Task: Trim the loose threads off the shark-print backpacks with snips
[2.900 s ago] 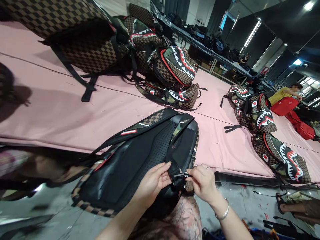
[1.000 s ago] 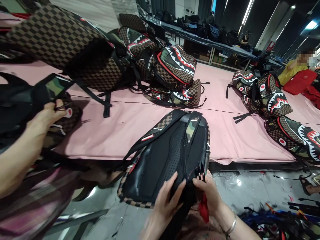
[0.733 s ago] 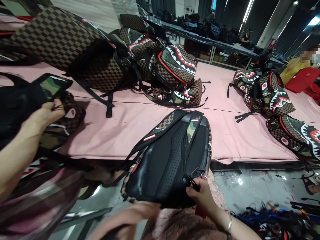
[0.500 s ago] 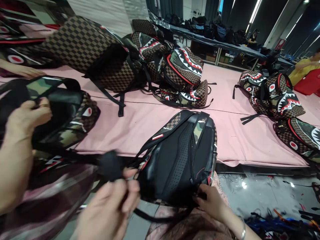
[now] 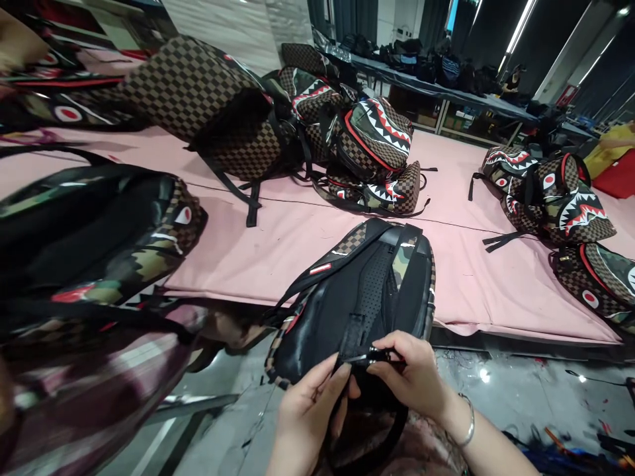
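Observation:
A backpack [image 5: 327,311] with a black back panel and checkered edges leans on the front edge of the pink-covered table, straps upward. Over its lower part, my left hand [image 5: 317,400] pinches a black strap [image 5: 353,334]. Close beside it, my right hand [image 5: 411,370], with a bracelet at the wrist, grips a small black tool [image 5: 372,356] whose thin metal tip meets the strap near my left fingers. A black webbing loop [image 5: 391,436] hangs below both hands.
Another backpack [image 5: 99,231] lies at the left, near a person in plaid cloth [image 5: 114,390]. Checkered shark-mouth bags [image 5: 372,142] stand at the back of the pink table [image 5: 238,258], others [image 5: 550,192] at the right. Another person's arm [image 5: 20,39] shows top left.
My left hand has brought the strap rightward over the backpack, and my right hand has risen slightly to meet it. The other person's hand has left the bag at the left.

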{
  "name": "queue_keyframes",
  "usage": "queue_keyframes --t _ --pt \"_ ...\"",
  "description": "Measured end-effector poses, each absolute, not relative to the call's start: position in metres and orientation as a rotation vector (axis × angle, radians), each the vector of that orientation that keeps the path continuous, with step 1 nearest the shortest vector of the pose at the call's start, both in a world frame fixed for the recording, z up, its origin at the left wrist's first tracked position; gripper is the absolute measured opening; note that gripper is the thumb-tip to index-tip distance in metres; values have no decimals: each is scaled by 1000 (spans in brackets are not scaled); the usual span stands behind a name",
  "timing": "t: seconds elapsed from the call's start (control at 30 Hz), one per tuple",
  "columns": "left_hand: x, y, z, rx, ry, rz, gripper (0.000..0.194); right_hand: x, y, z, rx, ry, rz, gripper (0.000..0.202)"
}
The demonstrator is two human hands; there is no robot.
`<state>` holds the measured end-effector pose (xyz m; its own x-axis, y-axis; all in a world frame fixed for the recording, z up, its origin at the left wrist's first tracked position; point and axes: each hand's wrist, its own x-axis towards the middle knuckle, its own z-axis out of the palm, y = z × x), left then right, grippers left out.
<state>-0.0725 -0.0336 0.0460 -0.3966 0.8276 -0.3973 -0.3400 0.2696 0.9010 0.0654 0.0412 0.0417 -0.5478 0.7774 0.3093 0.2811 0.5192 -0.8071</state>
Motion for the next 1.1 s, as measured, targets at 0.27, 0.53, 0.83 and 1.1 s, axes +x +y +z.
queue_keyframes --t 0.27,0.53,0.83,1.1 --pt "-69 -33 47 517 1500 1365 32 63 43 39 -816 -2083 831 17" --pt "-76 -27 33 496 1433 1336 42 64 39 43 -809 -2070 817 14" --pt "-73 -29 44 332 1233 1373 34 69 43 32 -797 -1947 950 12" --pt "-64 -26 34 133 584 1043 29 44 60 32 -880 -1310 1792 38"
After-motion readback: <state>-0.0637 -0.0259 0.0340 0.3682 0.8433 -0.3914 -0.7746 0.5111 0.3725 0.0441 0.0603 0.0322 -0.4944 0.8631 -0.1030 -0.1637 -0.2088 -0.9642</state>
